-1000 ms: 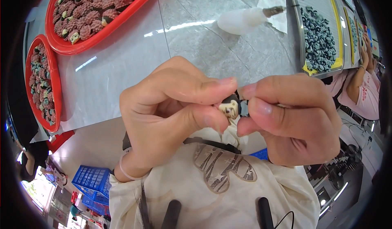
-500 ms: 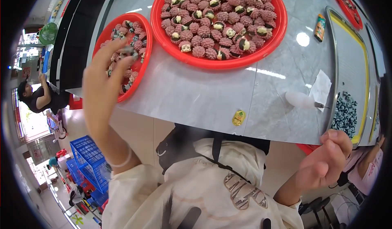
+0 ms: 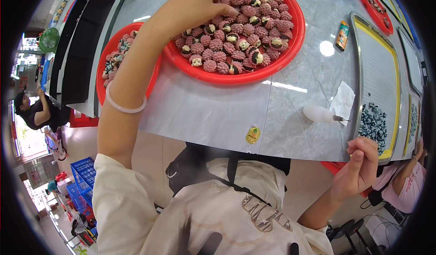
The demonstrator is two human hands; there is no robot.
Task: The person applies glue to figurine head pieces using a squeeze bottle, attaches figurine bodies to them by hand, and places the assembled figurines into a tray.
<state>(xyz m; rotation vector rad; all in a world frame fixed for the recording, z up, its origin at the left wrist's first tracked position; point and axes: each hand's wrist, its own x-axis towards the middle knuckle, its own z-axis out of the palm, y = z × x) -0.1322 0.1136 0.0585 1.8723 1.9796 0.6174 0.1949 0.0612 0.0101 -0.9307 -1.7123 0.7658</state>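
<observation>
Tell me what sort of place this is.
Most likely a small-parts assembly or sorting workshop. A grey worktable carries round red trays heaped with small pink shell-shaped pieces, which the left hand reaches into. A yellow-rimmed tray holds dark beads, and blue crates stand on the floor.

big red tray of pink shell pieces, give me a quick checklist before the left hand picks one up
1. Left hand over the big red tray: ok, fingertips on the pink shell pieces.
2. A piece already pinched: cannot tell, fingertips hide it.
3. Tray fully on the table: ok.
4. Right hand free: cannot tell, fingers curled at the table edge.
5. White squeeze bottle out of the way: ok, lying apart from the tray.
</observation>
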